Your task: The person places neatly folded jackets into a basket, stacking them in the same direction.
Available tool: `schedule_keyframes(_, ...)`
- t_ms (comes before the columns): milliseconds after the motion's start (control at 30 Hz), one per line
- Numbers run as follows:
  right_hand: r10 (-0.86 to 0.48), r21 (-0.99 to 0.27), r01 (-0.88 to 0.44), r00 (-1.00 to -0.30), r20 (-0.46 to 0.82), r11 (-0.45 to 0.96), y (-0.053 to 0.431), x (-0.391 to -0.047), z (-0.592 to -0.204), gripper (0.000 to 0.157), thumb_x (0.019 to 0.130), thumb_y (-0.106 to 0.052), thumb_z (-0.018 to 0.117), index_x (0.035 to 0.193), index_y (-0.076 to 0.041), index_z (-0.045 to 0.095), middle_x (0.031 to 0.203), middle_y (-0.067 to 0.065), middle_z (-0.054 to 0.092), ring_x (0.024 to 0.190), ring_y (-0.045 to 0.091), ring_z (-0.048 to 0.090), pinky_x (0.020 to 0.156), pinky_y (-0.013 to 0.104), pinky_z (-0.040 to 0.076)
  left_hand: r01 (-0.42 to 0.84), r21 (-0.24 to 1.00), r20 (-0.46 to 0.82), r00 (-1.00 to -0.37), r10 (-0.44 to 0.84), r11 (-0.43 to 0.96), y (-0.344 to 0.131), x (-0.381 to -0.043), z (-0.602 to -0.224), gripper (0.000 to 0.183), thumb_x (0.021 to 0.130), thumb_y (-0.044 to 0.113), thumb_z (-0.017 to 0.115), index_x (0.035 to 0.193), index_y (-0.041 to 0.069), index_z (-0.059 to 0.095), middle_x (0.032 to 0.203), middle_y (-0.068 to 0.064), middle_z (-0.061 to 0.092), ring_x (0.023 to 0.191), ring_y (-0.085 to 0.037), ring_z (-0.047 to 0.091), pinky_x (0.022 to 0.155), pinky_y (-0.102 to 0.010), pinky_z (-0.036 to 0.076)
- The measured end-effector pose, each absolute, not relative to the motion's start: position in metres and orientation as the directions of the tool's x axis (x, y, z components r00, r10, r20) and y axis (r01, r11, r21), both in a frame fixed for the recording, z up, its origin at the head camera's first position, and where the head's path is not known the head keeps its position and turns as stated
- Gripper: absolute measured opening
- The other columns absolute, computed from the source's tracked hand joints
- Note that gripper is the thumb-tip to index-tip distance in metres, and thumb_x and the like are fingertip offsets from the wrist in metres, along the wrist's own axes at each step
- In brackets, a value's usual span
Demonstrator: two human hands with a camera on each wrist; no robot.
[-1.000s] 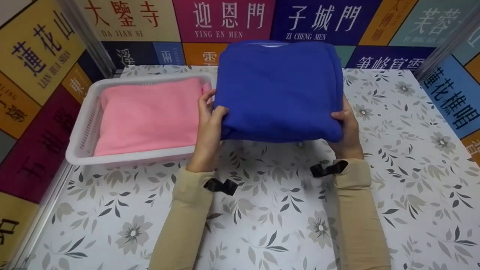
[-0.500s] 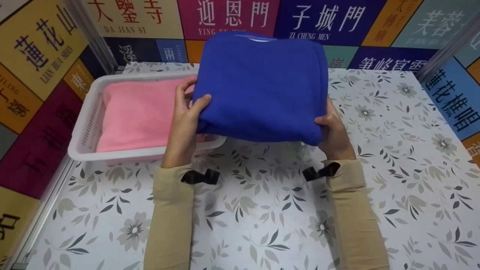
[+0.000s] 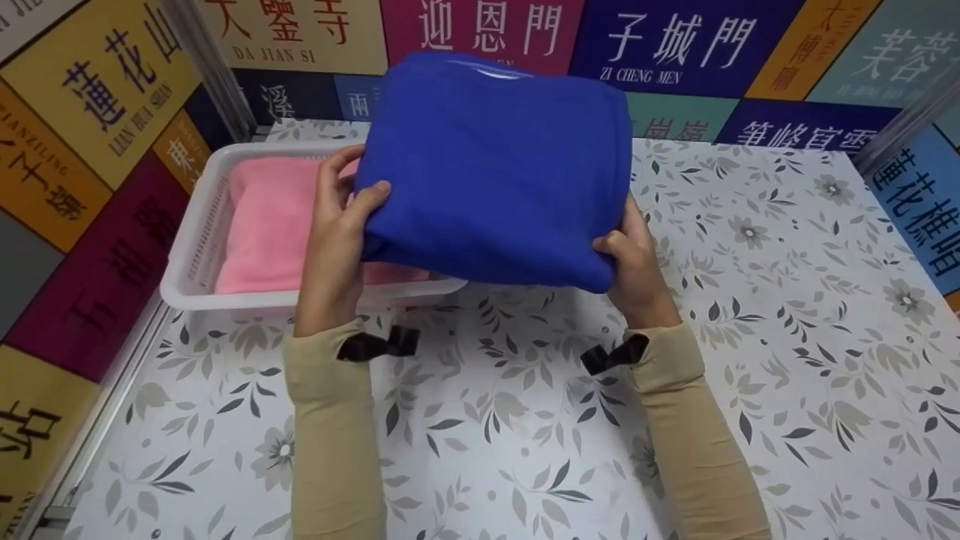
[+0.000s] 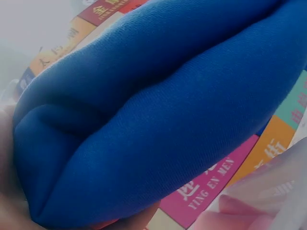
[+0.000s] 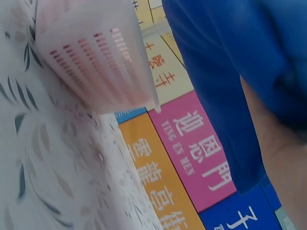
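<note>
Both hands hold a thick folded blue cloth (image 3: 495, 172), perhaps a garment, up above the table. At its left edge the left hand (image 3: 337, 232) grips it, thumb on top and the other fingers partly hidden beside and beneath. The right hand (image 3: 636, 262) pinches the lower right corner, thumb on the upper face. In the left wrist view the cloth's folded edge (image 4: 172, 115) shows stacked layers. Behind the left hand stands a white plastic basket (image 3: 187, 247) with a folded pink cloth (image 3: 262, 225) in it; the blue cloth hides the basket's right part.
A white table (image 3: 750, 300) with a leaf and flower print lies beneath. Panels with large printed characters (image 3: 675, 45) close off the back and both sides. Slotted basket walls (image 5: 96, 52) appear in the right wrist view.
Both hands have carried the blue cloth to the left, so it now overlaps the basket's right part in the head view. The cloth has tilted, its right side lower. The grips look the same.
</note>
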State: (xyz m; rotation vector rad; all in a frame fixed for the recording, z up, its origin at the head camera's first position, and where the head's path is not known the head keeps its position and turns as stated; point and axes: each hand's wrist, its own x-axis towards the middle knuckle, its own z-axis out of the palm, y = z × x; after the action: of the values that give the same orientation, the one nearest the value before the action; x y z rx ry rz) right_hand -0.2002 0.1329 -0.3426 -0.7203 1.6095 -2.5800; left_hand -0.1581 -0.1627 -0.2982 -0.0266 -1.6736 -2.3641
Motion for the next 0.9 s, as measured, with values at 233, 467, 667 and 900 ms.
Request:
schedule_keyframes(233,-0.141,-0.808,-0.245,-0.918,0.372,-0.537,0.119,-0.2,-0.346,0.082,0.066,0.012,0.03,0.143,-0.012,0.014,0.143,0.006,0.023,0.121,0.021,0.032,0.099,0.032,0.026,0.215,0.925,0.162,-0.969,-0.185,-0.314,-0.166,-0.158,-0.291,0.049,0.08,0.014,0.065,0.124,0.018,0.044,0.12,-0.013,0.043,0.107,-0.028,0.045,0.085,-0.04,0.04)
schedule_keyframes(467,-0.093,-0.706,-0.207,-0.927,0.362,-0.678,0.095,-0.206,-0.343,0.063,0.07,0.013,0.034,0.13,-0.005,0.031,0.118,0.014,0.043,0.088,0.025,0.046,0.071,0.032,0.04,0.243,0.904,0.164,-0.957,-0.241,-0.351,-0.18,-0.156,-0.294,0.049,0.079,0.011,0.065,0.123,0.018,0.045,0.118,-0.014,0.043,0.105,-0.029,0.045,0.083,-0.041,0.04)
schedule_keyframes(667,-0.068,-0.632,-0.176,-0.937,0.342,-0.755,0.076,-0.21,-0.344,0.047,0.071,0.012,0.041,0.114,-0.005,0.035,0.103,0.013,0.048,0.077,0.023,0.048,0.061,0.029,0.042,0.295,0.871,0.179,-0.935,-0.305,-0.393,-0.192,-0.152,-0.297,0.046,0.078,0.001,0.058,0.121,0.014,0.047,0.116,-0.014,0.042,0.104,-0.028,0.045,0.082,-0.039,0.04)
schedule_keyframes(900,-0.059,-0.621,-0.161,-0.946,0.318,-0.767,0.063,-0.21,-0.342,0.043,0.075,0.011,0.046,0.116,-0.001,0.039,0.115,0.016,0.046,0.091,0.025,0.048,0.071,0.031,0.044,0.327,0.85,0.176,-0.916,-0.361,-0.414,-0.202,-0.148,-0.296,0.046,0.075,-0.005,0.049,0.118,0.013,0.049,0.114,-0.013,0.042,0.101,-0.027,0.045,0.077,-0.037,0.04)
